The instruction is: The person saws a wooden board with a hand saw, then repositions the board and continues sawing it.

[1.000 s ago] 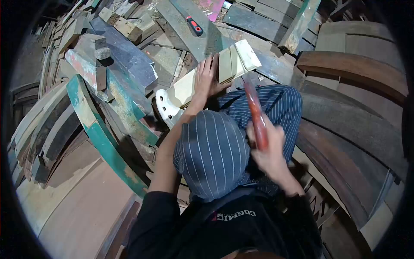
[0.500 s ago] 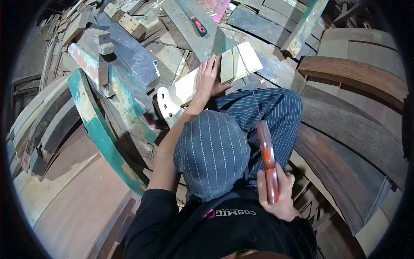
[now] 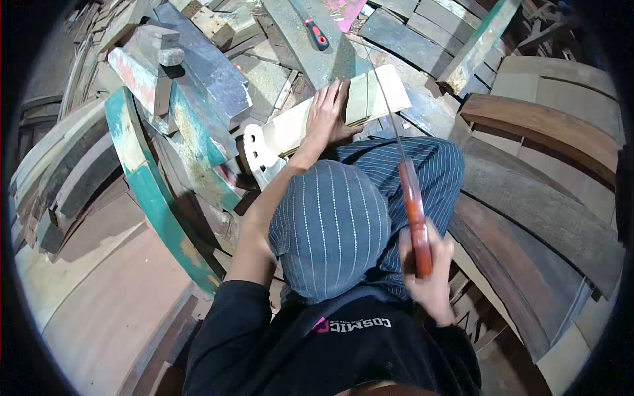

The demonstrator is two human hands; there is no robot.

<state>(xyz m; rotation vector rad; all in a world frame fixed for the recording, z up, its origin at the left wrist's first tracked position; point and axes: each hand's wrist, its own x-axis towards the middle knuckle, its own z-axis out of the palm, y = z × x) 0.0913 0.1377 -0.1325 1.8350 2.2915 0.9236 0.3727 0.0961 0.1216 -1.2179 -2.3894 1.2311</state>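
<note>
My left hand point(image 3: 322, 119) is closed over a pale wooden board point(image 3: 290, 127), its fingers over the top and its thumb at the near side. Pencil-like lines cross the board near its right end. In my right hand point(image 3: 432, 264) is a handsaw point(image 3: 415, 208) with a glossy orange-red handle. Seen nearly edge-on, its thin blade lies across the board's right end, to the right of my left hand, and reaches beyond the far edge. Whether the teeth are in a cut cannot be made out. The board's left end is by a white shoe with holes point(image 3: 257, 155).
My bent knees in striped trousers point(image 3: 330, 224) fill the middle. A tool with a red-and-black handle point(image 3: 318, 36) lies on a plank ahead. Curved teal timber point(image 3: 155, 198) stands at left, a brown curved beam point(image 3: 541, 125) at right. Stacked wood surrounds me.
My right hand has pushed the saw forward, so more of its blade now extends past the board's far edge. The left hand keeps its hold on the board. The view has shifted slightly.
</note>
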